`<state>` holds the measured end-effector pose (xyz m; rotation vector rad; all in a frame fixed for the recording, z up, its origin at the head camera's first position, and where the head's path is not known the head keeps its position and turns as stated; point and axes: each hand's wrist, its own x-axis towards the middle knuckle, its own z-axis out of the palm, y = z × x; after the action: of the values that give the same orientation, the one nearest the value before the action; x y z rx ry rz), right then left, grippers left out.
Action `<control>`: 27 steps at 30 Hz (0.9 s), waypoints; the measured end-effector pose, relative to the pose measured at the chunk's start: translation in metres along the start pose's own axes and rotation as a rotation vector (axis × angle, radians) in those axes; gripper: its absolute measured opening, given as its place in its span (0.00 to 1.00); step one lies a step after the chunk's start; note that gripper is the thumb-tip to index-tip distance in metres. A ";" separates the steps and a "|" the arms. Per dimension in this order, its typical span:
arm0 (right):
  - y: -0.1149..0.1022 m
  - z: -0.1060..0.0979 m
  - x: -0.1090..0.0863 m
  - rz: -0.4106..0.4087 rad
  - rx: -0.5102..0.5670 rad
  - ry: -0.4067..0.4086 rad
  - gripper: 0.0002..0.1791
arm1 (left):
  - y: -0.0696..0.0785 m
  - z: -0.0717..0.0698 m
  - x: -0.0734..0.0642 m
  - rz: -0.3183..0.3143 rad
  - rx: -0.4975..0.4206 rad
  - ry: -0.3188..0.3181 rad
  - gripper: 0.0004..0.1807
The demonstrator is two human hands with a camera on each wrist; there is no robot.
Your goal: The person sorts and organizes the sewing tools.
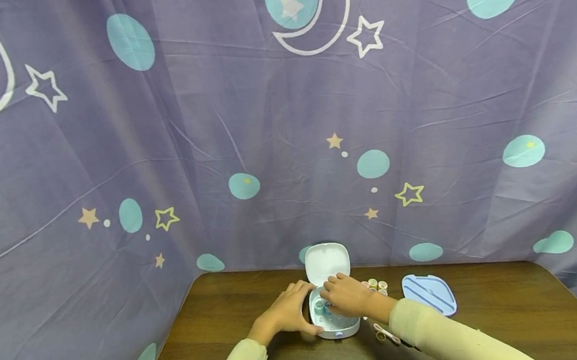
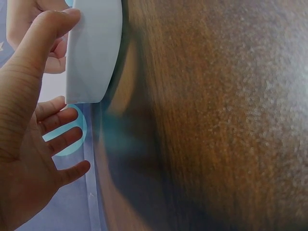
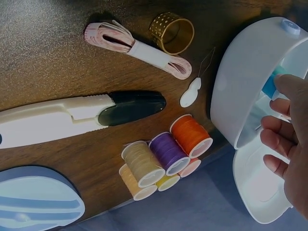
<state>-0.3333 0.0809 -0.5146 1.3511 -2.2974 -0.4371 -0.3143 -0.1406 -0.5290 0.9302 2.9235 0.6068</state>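
A white sewing box (image 1: 341, 333) stands on the table with its lid (image 1: 328, 262) raised at the back. My left hand (image 1: 286, 310) holds the box's left side, thumb at the front corner and fingers toward the back; in the left wrist view the thumb presses the rim while the other fingers spread loosely. Inside the box, my right hand (image 1: 349, 296) pinches a blue thread spool (image 3: 268, 87), partly hidden by the thumb. A teal thread spool (image 1: 319, 307) stands beside it, near the box's left wall.
Right of the box lie stacked thread spools (image 3: 166, 153), a needle threader (image 3: 191, 93), a folded tape measure (image 3: 149, 55), a brass thimble (image 3: 172, 33) and white thread snips with a black cap (image 3: 132, 108). Farther right is a light-blue tray (image 1: 429, 294). A purple curtain (image 1: 291, 203) hangs behind the table.
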 end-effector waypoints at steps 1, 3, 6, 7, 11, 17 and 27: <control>0.000 0.000 0.000 -0.002 -0.001 0.002 0.18 | 0.000 0.000 0.000 -0.001 0.000 -0.002 0.54; 0.000 0.000 0.000 -0.003 -0.004 0.004 0.18 | 0.000 0.000 -0.001 -0.002 -0.002 -0.005 0.54; 0.000 -0.001 0.000 -0.001 -0.010 -0.003 0.19 | 0.000 0.000 -0.001 -0.001 0.001 -0.008 0.54; 0.000 -0.001 0.000 0.000 -0.014 -0.008 0.19 | 0.000 0.000 -0.001 0.001 0.004 -0.009 0.54; 0.000 -0.003 0.001 0.014 -0.014 -0.028 0.19 | 0.001 0.000 -0.002 0.014 0.012 -0.004 0.53; 0.003 -0.008 -0.002 0.035 0.027 -0.013 0.19 | 0.001 0.001 -0.003 0.045 0.055 0.028 0.52; 0.025 -0.011 -0.021 0.071 0.045 0.236 0.15 | 0.003 0.002 0.001 0.056 0.100 0.050 0.53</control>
<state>-0.3376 0.1107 -0.4977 1.2636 -2.1628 -0.1926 -0.3129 -0.1373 -0.5294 1.0249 3.0056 0.4977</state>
